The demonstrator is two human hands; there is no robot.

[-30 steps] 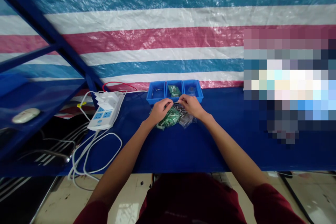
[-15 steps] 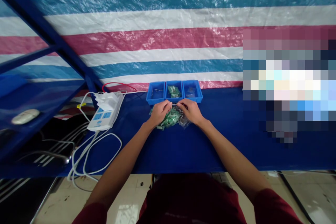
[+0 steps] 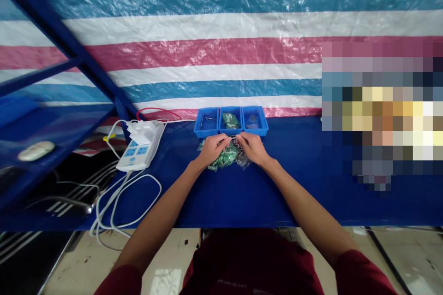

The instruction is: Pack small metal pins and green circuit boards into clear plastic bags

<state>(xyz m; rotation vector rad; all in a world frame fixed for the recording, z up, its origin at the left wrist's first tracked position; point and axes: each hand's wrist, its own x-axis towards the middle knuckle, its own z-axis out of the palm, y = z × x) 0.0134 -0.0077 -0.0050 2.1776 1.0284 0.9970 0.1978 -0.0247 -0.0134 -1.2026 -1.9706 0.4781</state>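
Note:
My left hand (image 3: 214,150) and my right hand (image 3: 254,148) face each other just in front of three joined blue bins, fingers pinched. Between the fingertips is a small thin piece (image 3: 234,138), too small to name. Below the hands lies a pile of green circuit boards (image 3: 224,157), some in clear plastic. Beside it, partly under my right hand, is a clear bag of small dark parts (image 3: 243,159). The left bin (image 3: 201,131) has a few thin metal pieces, the middle bin (image 3: 230,132) green boards, and the right bin (image 3: 256,132) small clear-bagged parts.
On the left a white power strip (image 3: 133,161) with plugs lies by looped white cables (image 3: 160,184). A blue metal frame (image 3: 93,73) and a shelf with a white mouse-like object (image 3: 36,151) stand further left. A blurred-out area covers the right side.
My hands have come slightly closer together over the green boards, and the gap between the fingertips is narrower. The view has shifted slightly; bins and pile stay in place.

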